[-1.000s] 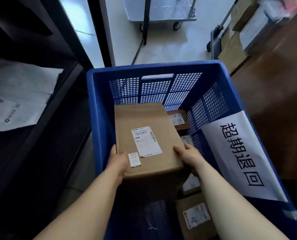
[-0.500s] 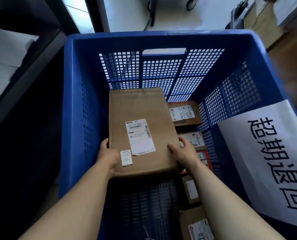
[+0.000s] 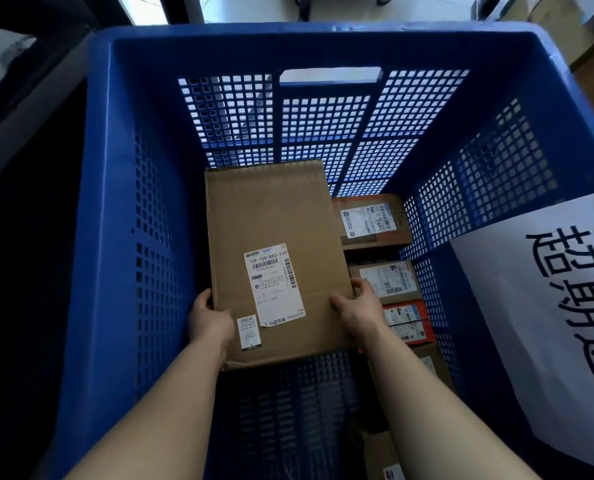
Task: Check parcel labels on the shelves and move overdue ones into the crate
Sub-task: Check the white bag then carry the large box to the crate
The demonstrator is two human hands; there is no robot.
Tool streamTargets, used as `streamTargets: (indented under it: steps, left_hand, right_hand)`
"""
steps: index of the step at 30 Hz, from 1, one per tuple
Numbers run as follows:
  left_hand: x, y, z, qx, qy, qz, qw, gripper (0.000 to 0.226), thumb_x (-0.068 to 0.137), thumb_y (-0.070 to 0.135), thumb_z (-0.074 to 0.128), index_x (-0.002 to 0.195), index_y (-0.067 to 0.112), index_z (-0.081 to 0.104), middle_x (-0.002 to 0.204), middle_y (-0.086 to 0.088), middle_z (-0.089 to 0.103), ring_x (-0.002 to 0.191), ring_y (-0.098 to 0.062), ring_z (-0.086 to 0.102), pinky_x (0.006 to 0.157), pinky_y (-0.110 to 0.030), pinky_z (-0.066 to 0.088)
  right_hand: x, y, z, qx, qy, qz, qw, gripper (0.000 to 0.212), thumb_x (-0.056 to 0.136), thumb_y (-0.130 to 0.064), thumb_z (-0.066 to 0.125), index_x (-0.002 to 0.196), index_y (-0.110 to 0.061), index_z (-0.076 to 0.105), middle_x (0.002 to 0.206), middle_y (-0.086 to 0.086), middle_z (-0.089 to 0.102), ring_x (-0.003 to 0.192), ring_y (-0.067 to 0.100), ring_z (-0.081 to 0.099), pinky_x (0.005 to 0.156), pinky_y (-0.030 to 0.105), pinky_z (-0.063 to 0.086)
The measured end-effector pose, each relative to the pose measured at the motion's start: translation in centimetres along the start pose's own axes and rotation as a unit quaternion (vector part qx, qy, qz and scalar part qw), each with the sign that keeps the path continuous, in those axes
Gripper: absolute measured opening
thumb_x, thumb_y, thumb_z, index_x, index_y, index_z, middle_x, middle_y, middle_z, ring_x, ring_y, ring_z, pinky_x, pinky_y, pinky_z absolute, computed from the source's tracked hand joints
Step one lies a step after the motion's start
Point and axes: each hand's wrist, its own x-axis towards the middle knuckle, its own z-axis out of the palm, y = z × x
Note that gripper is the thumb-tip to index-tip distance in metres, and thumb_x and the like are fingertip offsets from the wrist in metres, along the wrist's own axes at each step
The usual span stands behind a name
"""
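A flat brown cardboard parcel (image 3: 274, 216) with a white shipping label lies deep inside the blue mesh crate (image 3: 122, 188), close to its floor. My left hand (image 3: 209, 318) grips the parcel's near left edge, fingers curled under it. My right hand (image 3: 359, 306) holds the near right edge, thumb on top. Whether the parcel rests on the crate floor I cannot tell.
Several smaller labelled boxes (image 3: 371, 220) line the crate's right side, one of them red (image 3: 406, 322). A white paper sign (image 3: 545, 306) with dark characters hangs over the right rim. A dark shelf (image 3: 14, 109) stands to the left; pale floor lies beyond.
Both hands have lowered the parcel deeper into the crate, and my head has come closer over it. The grip on the parcel is unchanged.
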Motion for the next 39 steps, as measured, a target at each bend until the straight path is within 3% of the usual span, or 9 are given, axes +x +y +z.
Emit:
streamTargets:
  steps: [4,9,14,17,21,26,30,34,39]
  left_hand:
    - [0.0,0.0,0.2,0.031,0.004,0.008,0.999,0.058,0.094,-0.001,0.042,0.147,0.022,0.033,0.132,-0.014,0.056,0.107,-0.033,0.060,0.087,-0.042,0.054]
    - [-2.4,1.3,-0.1,0.036,0.002,0.016,0.999,0.047,0.093,0.002,0.042,0.138,0.015,0.043,0.119,-0.013,0.062,0.089,-0.029,0.060,0.078,-0.036,0.053]
    - [-7.0,3.7,-1.8,-0.022,-0.050,0.020,0.998,0.046,0.094,0.012,0.047,0.140,0.012,0.043,0.113,-0.004,0.058,0.092,-0.023,0.059,0.080,-0.035,0.051]
    - [-10.8,5.6,-3.8,-0.109,-0.095,0.009,0.989,0.037,0.097,0.012,0.047,0.134,0.010,0.048,0.107,-0.004,0.058,0.094,-0.018,0.058,0.077,-0.033,0.049]
    - [-15.7,8.3,-8.1,-0.245,-0.098,0.016,0.965,0.022,0.097,0.011,0.047,0.117,0.016,0.054,0.097,0.001,0.062,0.097,-0.019,0.061,0.092,-0.038,0.048]
    - [-22.7,9.5,-15.4,-0.360,-0.099,0.042,0.927,0.019,0.099,0.014,0.045,0.115,0.014,0.055,0.097,-0.002,0.063,0.090,-0.018,0.059,0.085,-0.037,0.047]
    - [-28.7,8.9,-22.6,-0.415,-0.092,0.065,0.903,0.015,0.099,0.016,0.045,0.105,0.016,0.059,0.093,-0.001,0.064,0.082,-0.017,0.060,0.081,-0.035,0.048]
    - [-34.0,6.0,-31.4,-0.462,-0.044,0.094,0.881,0.015,0.097,0.016,0.047,0.101,0.017,0.062,0.096,-0.002,0.067,0.082,-0.017,0.063,0.075,-0.031,0.049]
    - [-39.9,-0.5,-42.4,-0.496,0.040,0.123,0.859,0.018,0.097,0.017,0.049,0.107,0.015,0.065,0.098,-0.004,0.069,0.089,-0.020,0.064,0.079,-0.031,0.051]
  right_hand:
    - [-0.3,0.1,0.3,-0.003,0.005,0.001,1.000,0.055,0.091,-0.020,0.063,0.141,-0.014,0.042,0.134,0.010,0.057,0.119,0.027,0.057,0.102,0.039,0.046]
    - [-2.2,-0.7,0.0,0.001,0.012,-0.016,1.000,0.057,0.094,-0.021,0.059,0.147,-0.017,0.037,0.144,0.008,0.048,0.130,0.026,0.048,0.105,0.036,0.040]
    - [-6.6,-3.1,-0.7,0.034,0.015,-0.064,0.997,0.046,0.095,-0.025,0.059,0.139,-0.020,0.049,0.141,0.007,0.052,0.128,0.022,0.050,0.102,0.034,0.043]
    - [-10.2,-5.6,-1.5,0.041,-0.005,-0.106,0.994,0.034,0.096,-0.024,0.058,0.128,-0.016,0.060,0.128,0.003,0.062,0.110,0.013,0.057,0.088,0.021,0.044]
    - [-15.8,-9.4,-2.3,0.044,-0.040,-0.171,0.984,0.023,0.096,-0.020,0.057,0.116,-0.015,0.067,0.101,-0.008,0.065,0.080,-0.007,0.054,0.058,0.004,0.038]
    - [-25.2,-13.3,-3.3,0.001,-0.107,-0.270,0.957,0.019,0.094,-0.020,0.059,0.109,-0.019,0.071,0.102,-0.008,0.069,0.095,0.003,0.062,0.078,0.015,0.045]
    - [-33.4,-16.3,-2.4,-0.008,-0.160,-0.333,0.929,0.014,0.093,-0.018,0.061,0.097,-0.025,0.073,0.096,-0.005,0.073,0.095,0.012,0.067,0.076,0.021,0.047]
    - [-42.8,-17.8,0.6,-0.014,-0.227,-0.376,0.898,0.015,0.092,-0.019,0.062,0.093,-0.029,0.073,0.098,0.004,0.074,0.096,0.027,0.068,0.090,0.042,0.053]
    - [-53.8,-16.6,5.9,-0.039,-0.332,-0.403,0.852,0.015,0.093,-0.022,0.061,0.099,-0.029,0.073,0.101,0.000,0.074,0.102,0.019,0.068,0.096,0.039,0.053]
